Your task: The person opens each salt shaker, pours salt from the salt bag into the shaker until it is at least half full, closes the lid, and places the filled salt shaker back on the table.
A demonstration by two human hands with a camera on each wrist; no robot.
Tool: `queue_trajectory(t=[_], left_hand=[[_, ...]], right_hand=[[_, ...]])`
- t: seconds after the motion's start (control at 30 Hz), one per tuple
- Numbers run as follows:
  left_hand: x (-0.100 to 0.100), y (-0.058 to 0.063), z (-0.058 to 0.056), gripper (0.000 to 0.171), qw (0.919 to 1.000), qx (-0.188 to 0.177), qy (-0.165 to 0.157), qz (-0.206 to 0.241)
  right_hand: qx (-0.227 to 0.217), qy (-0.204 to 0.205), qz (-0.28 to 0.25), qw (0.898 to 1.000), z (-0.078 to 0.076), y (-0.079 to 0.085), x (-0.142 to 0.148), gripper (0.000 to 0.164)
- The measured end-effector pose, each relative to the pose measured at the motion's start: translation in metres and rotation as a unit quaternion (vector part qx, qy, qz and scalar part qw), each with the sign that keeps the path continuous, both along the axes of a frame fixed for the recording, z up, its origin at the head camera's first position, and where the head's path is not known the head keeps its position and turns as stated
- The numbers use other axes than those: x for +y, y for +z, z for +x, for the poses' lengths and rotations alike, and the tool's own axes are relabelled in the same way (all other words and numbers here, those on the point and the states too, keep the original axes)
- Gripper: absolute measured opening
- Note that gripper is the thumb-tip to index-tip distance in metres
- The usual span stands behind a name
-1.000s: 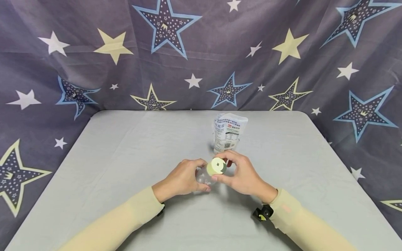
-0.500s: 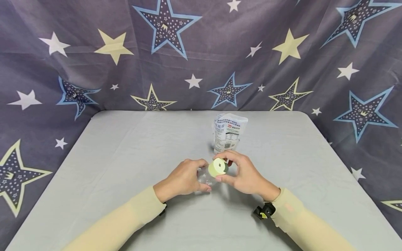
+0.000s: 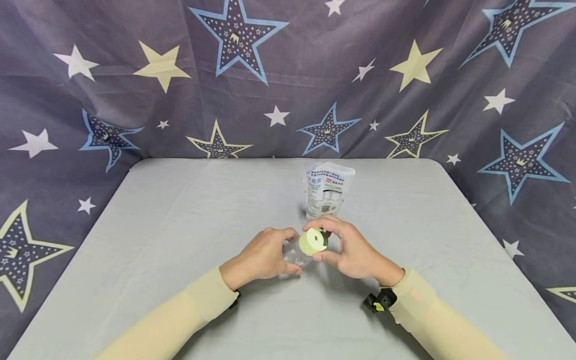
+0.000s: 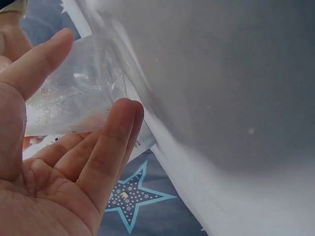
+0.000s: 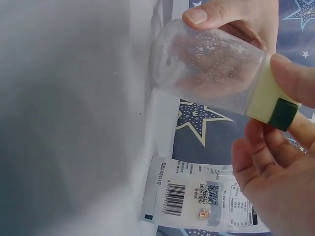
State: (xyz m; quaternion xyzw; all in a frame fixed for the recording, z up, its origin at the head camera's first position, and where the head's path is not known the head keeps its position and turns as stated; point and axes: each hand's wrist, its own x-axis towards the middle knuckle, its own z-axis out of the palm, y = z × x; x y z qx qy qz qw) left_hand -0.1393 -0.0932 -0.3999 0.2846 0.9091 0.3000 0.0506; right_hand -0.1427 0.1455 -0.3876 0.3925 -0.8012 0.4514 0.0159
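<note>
Left fingers around clear bottle, right fingers pinching pale-yellow lid

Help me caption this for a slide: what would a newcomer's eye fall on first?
Probably the star-print cloth, which fills the background behind the gray table. Next, near the table's middle, comes the clear bottle: the left hand grips its body while the right hand holds its pale yellow-green cap. Just beyond the hands stands a printed white pouch.
</note>
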Motion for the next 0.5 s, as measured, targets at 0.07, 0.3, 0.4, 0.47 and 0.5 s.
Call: queue_trajectory(t=[0.07, 0.3, 0.4, 0.47, 0.5], left_hand=[[0.0002, 0.0004, 0.0001, 0.069, 1.0000, 0.000, -0.001, -0.001], [0.0012, 0.0017, 0.0008, 0.069, 1.0000, 0.003, 0.002, -0.005], [0.0015, 0.0019, 0.0009, 0.067, 1.0000, 0.006, 0.003, -0.002], [0.0016, 0.0025, 0.0010, 0.065, 1.0000, 0.005, 0.005, -0.001], [0.0016, 0.0025, 0.0009, 0.065, 1.0000, 0.004, 0.005, 0.000]], right_hand=[[-0.004, 0.005, 0.002, 1.000, 0.0002, 0.0007, 0.0002, 0.058], [-0.013, 0.021, 0.004, 1.000, 0.0014, 0.0026, 0.0012, 0.063], [-0.013, 0.026, 0.005, 1.000, 0.0013, 0.0027, 0.0017, 0.065], [-0.010, 0.029, 0.006, 0.999, 0.0009, 0.0025, 0.0020, 0.066], [-0.011, 0.030, 0.007, 0.999, 0.0008, 0.0025, 0.0022, 0.066]])
